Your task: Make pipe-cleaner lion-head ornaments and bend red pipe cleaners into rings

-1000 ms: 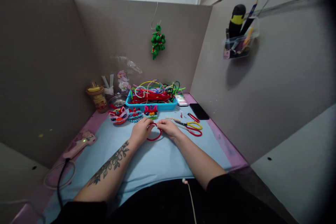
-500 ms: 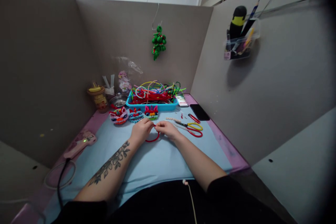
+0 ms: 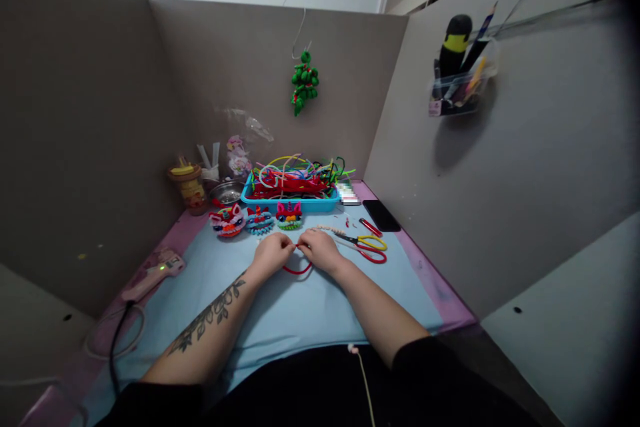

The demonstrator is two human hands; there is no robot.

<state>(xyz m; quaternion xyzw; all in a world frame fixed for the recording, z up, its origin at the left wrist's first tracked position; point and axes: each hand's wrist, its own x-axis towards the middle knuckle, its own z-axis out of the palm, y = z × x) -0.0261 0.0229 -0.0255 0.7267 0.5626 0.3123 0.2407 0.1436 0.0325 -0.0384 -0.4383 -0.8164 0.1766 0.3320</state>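
Observation:
A red pipe cleaner (image 3: 299, 271) curves in a loop below my two hands, over the light blue cloth. My left hand (image 3: 273, 254) pinches it between thumb and fingertips. Close beside it, my right hand (image 3: 320, 251) is closed on the same pipe cleaner, the fingertips of both hands nearly meeting. The ends of the pipe cleaner are mostly hidden by my fingers. Just beyond my hands sit three fuzzy animal-head figures: a pink and red one (image 3: 228, 221), a blue one (image 3: 260, 220) and a red one with pink ears (image 3: 289, 215).
Scissors (image 3: 364, 241) with yellow and red handles lie right of my right hand, near a phone (image 3: 381, 215). Behind the figures stands a blue basket (image 3: 290, 205) of colourful pipe cleaners. A pink glue gun (image 3: 155, 276) with a cord rests at left. Partition walls enclose the table.
My hands have shifted slightly, with the fingertips still close together on the red pipe cleaner. Its hanging loop now sits a little further right and looks wider and shallower.

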